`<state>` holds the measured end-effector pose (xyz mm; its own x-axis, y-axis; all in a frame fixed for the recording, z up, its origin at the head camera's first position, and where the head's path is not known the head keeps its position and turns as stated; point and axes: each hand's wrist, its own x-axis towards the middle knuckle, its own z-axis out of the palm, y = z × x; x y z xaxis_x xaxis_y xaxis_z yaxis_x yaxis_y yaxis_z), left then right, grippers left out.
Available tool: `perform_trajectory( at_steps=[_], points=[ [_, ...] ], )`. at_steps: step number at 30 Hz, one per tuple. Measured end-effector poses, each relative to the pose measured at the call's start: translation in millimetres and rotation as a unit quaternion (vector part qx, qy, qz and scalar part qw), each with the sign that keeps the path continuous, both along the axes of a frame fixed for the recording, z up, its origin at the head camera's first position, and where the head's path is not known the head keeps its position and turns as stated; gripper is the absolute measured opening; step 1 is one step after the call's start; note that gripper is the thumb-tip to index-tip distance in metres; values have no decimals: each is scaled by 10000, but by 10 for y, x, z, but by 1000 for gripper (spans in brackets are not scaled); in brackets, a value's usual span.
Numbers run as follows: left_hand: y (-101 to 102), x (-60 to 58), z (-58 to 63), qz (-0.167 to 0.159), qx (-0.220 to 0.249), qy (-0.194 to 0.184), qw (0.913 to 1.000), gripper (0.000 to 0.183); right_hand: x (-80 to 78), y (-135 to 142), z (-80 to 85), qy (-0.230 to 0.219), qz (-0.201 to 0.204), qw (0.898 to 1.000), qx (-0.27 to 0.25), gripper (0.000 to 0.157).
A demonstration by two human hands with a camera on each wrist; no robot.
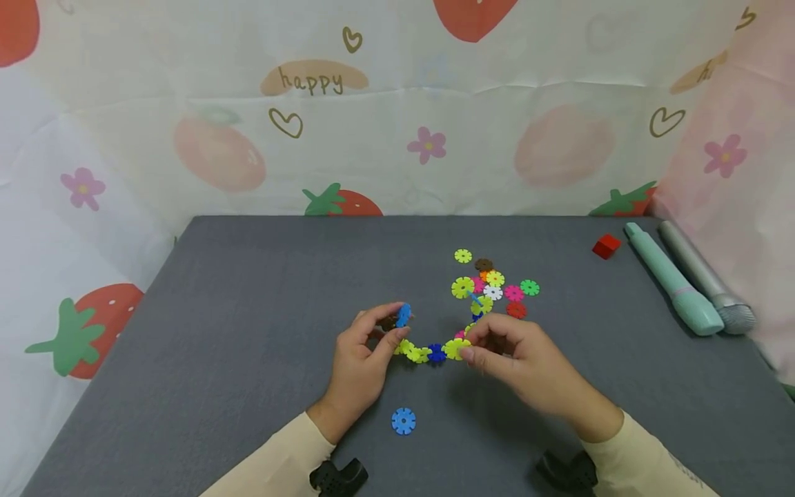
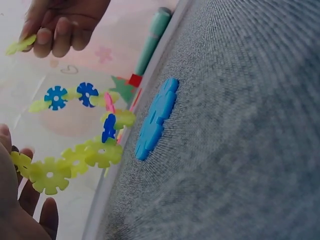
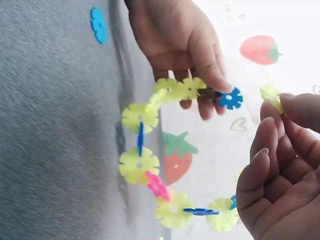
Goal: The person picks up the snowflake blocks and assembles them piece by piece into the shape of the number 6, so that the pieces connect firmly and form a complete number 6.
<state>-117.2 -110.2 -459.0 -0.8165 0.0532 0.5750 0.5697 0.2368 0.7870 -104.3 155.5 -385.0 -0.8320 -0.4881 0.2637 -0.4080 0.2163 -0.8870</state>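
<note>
My left hand (image 1: 359,362) holds one end of a chain of interlocked plastic snowflake discs, its thumb and fingers round the brown disc (image 1: 388,323) and the light-blue disc (image 3: 230,98) at the tip. From there the chain curves away through yellow discs (image 2: 50,175), a dark-blue disc (image 1: 437,353) and a pink disc (image 3: 158,186). My right hand (image 1: 537,362) pinches a single yellow disc (image 3: 271,95) between thumb and fingertips, apart from the light-blue end disc in the right wrist view. In the head view, the right hand hides part of the chain.
A loose blue disc (image 1: 404,421) lies on the grey tabletop (image 1: 248,297) near me. Beyond the chain are several loose discs, among them a green disc (image 1: 530,287) and a red disc (image 1: 516,310). At right sit a red cube (image 1: 606,246), a green microphone (image 1: 677,283) and a grey microphone (image 1: 708,279).
</note>
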Motion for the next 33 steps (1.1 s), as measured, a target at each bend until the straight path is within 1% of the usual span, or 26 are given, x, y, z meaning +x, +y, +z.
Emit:
perform_trajectory(
  at_steps=[4,7,10,13,19,26,33],
  points=[
    [-12,22,11,-197,-197,105,9996,39,-50,-32,48,211,-238,9994,148,9],
    [-14,31,15,-364,-329,236,9985,41,-89,-71,68,315,-398,9980,386,9],
    [-9,30,18,-484,-406,391,9972,42,-120,-111,78,413,-481,9964,557,12],
    [2,27,24,-567,-392,480,9965,43,-142,-139,87,572,-484,9954,600,12],
    [22,28,47,-591,-464,645,9951,43,-166,-158,105,696,-499,9946,592,12],
    [25,44,72,-585,-504,732,9943,41,-190,-183,103,569,-360,9961,570,11],
    [28,58,82,-606,-485,770,9940,42,-189,-237,106,518,-407,9964,530,8]
  ],
)
